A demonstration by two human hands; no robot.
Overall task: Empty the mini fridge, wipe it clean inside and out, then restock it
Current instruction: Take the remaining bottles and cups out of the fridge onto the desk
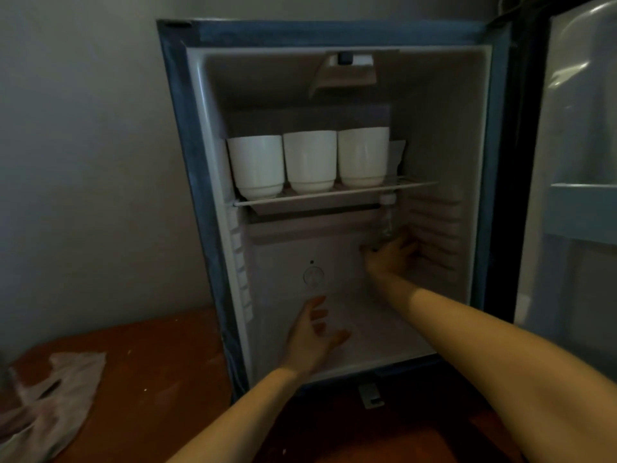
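Fridge (187,162) stands on the counter (150,362), its door (584,162) open. Its shelf (334,195) holds three white cups (310,162) in a row. Under the shelf, by the fridge's right wall, one clear bottle (386,215) stands, with the right hand (394,259) curled round its base. The left hand (314,332) is spread over the fridge floor. One cloth (50,396) lies left of the fridge.

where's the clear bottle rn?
Head view: the clear bottle stands at the right of the lower compartment of the fridge, cap just under the wire shelf, with the right hand gripping its lower part.
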